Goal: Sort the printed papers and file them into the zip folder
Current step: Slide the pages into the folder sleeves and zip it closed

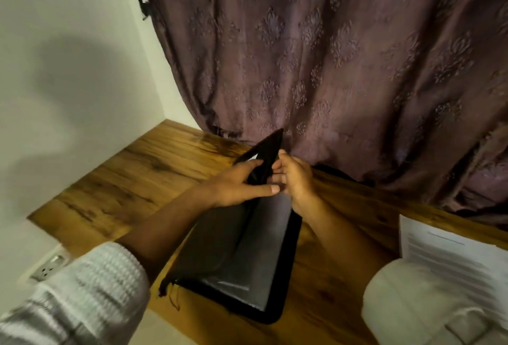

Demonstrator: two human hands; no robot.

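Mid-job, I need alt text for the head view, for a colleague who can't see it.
A person's left hand and right hand grip the raised cover of a black zip folder lying open on a wooden table. Printed papers lie to its right, not yet filed; a purple patterned curtain hangs behind.

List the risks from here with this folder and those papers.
The left hand grips only the raised flap of the black zip folder; if it slips, the flap may drop shut. The white printed papers lie close by the right sleeve; moving that arm might scatter them.
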